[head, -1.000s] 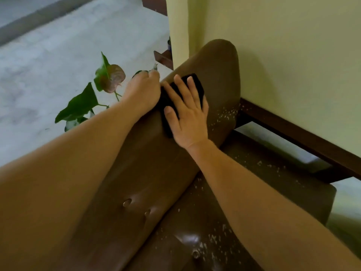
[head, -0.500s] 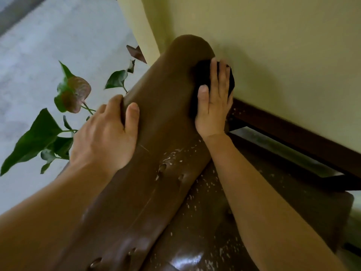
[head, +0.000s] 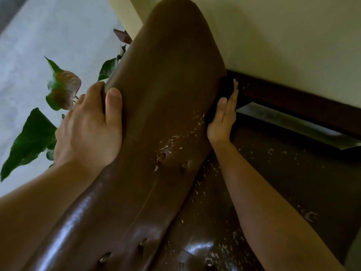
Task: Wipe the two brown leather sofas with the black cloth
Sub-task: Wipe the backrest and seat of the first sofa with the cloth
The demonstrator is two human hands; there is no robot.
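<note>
View: head camera, looking down along the backrest.
Sofa: brown leather sofa, its rounded backrest filling the middle, long axis running from the near bottom edge up and away toward the wall; buttoned seat lying lower right.
Cloth: black cloth showing only as a dark patch at the fingertips, lying flat against the backrest's right flank, mostly hiding under the palm; full outline impossible to tell.
Right hand: right hand showing edge-on, fingers straight and pressed together, pushing the cloth sideways into that flank; being the nearer hand, touching the cloth.
Left hand: left hand gripping the opposite left edge, thumb lying on top, fingers curling behind; sitting well apart from the cloth, the backrest's whole width between.
Coming move, as judgement: probably calling for sliding the cloth along the flank, parallel to the long axis, with the left hand bracing.
Leather: white flecks scattering just below the right hand and over the seat, awaiting wiping.
Room: cream wall standing close behind the backrest; dark wooden rail running just beside the right hand; green leafy plant standing left, near the left hand; grey floor beyond.
Second sofa: not showing.
</note>
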